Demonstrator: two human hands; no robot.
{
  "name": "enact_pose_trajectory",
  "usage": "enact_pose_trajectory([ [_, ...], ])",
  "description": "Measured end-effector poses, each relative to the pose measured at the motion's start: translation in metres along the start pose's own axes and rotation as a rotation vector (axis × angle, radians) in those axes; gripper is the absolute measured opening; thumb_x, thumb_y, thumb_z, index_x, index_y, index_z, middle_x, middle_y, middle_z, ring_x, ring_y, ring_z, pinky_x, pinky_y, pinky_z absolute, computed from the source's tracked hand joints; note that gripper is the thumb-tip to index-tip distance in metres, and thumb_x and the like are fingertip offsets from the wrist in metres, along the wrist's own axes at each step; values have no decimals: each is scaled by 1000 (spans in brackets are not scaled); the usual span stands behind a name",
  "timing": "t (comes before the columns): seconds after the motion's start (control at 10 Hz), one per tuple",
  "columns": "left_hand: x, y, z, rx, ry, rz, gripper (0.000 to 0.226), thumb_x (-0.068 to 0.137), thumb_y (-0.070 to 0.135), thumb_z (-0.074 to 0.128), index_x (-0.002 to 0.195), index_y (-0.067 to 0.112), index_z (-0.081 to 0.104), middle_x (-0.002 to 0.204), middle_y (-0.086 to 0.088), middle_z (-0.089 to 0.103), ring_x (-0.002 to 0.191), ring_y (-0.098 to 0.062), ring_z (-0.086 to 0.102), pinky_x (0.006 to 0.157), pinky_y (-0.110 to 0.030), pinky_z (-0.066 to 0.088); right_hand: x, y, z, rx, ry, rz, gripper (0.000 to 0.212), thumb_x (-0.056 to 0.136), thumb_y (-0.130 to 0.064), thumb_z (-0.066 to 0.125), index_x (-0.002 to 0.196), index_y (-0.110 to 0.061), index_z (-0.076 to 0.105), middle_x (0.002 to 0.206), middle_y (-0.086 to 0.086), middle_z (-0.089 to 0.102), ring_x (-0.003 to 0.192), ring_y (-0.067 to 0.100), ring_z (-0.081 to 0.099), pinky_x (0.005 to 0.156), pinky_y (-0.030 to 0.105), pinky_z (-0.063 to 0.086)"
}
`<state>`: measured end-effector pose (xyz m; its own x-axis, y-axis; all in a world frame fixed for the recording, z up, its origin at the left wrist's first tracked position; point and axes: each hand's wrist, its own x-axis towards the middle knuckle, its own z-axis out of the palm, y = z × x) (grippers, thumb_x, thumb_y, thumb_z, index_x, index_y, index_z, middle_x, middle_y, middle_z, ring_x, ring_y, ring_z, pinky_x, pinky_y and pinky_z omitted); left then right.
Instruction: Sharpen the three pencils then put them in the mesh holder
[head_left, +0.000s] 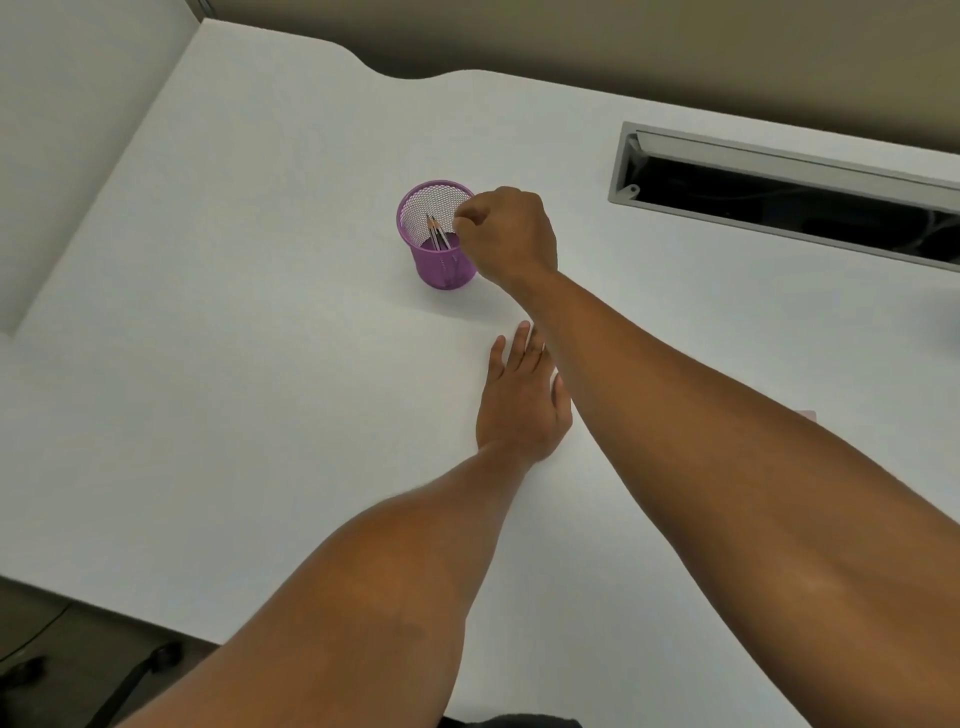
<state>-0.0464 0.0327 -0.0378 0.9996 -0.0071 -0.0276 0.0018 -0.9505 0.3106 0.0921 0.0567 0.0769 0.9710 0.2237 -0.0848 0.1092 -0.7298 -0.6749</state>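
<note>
A purple mesh holder (441, 260) stands upright on the white desk (234, 364), a little beyond the middle. Inside it lean pencils (437, 235) with their sharpened tips pointing up; I make out at least two. My right hand (511, 236) hovers at the holder's right rim, fingers curled into a loose fist, and I see nothing between them. My left hand (519, 400) lies flat on the desk nearer to me, palm down and fingers spread, partly tucked under my right forearm.
A long grey cable slot (779, 192) is sunk into the desk at the back right. A small pinkish object (808, 414) peeks out beside my right forearm. The desk's front edge runs along the lower left, with a chair base (156, 660) below.
</note>
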Motion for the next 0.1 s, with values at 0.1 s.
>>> enact_pose_trajectory([
  [0.1,2,-1,4,17,22,-14,58,98,36,47,151,14,36,160,-8,30,152,-23,13,124,-43,-2,-3,0,-5,82,44,22,20,78,-16,55,77,-19,75,78,-3,72,75,18,65,63,30,54],
])
